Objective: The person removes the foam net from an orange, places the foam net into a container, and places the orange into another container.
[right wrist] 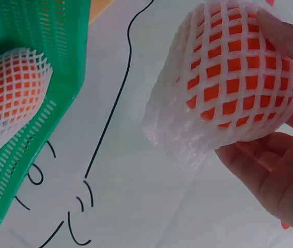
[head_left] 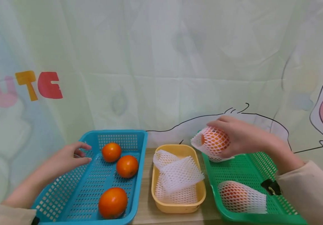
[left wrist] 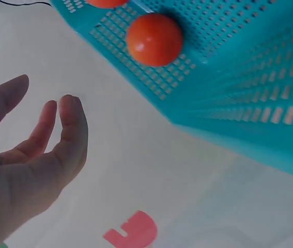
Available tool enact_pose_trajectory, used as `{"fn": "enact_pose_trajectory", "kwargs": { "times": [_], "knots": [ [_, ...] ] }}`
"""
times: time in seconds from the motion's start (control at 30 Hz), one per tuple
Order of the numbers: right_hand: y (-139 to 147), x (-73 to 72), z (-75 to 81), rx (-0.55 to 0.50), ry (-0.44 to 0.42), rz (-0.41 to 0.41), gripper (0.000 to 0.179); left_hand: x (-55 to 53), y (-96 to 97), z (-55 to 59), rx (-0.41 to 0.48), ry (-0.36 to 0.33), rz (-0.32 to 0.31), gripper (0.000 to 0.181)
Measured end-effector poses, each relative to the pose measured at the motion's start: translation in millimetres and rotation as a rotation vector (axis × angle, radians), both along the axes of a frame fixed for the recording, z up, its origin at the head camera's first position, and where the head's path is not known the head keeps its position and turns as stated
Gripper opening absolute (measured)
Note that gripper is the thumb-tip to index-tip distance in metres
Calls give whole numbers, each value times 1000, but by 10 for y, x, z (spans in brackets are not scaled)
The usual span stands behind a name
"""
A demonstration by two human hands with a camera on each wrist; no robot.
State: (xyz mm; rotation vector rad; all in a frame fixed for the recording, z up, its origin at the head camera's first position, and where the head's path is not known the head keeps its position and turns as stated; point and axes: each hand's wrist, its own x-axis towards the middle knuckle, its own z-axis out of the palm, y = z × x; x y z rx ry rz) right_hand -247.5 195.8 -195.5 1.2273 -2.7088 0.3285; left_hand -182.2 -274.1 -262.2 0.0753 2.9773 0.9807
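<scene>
My right hand [head_left: 238,136] grips an orange in a white foam net [head_left: 216,140], held up over the back of the green basket [head_left: 251,165]. In the right wrist view, thumb and fingers wrap this netted orange [right wrist: 234,72], and the loose net end hangs past the fruit. My left hand [head_left: 68,159] holds nothing, its fingers loosely bent above the left side of the blue basket [head_left: 91,187]. Bare oranges [head_left: 113,203] lie in that basket, one near the front and two toward the back.
A yellow tray [head_left: 181,207] with several white foam nets [head_left: 181,175] stands between the baskets. Another netted orange [head_left: 241,197] lies at the front of the green basket; one more [right wrist: 14,95] shows in the right wrist view. A printed curtain [head_left: 164,78] hangs behind.
</scene>
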Motion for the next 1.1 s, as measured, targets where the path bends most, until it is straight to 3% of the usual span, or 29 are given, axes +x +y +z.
{"fn": "enact_pose_trajectory", "kwargs": {
  "times": [0.2, 0.43, 0.83, 1.1],
  "knots": [
    [-139, 12, -12, 0, 22, -8, 78, -75, 253, 83, 114, 33, -44, 45],
    [-290, 40, -49, -18, 64, 42, 74, -148, 524, 155, 196, 90, -95, 42],
    [-504, 92, -44, -20, 49, 45, 74, -249, 1040, 322, 312, 49, -140, 35],
    [-658, 98, -61, -40, 80, 30, 77, -305, 1320, 348, 444, 31, -226, 30]
  ]
}}
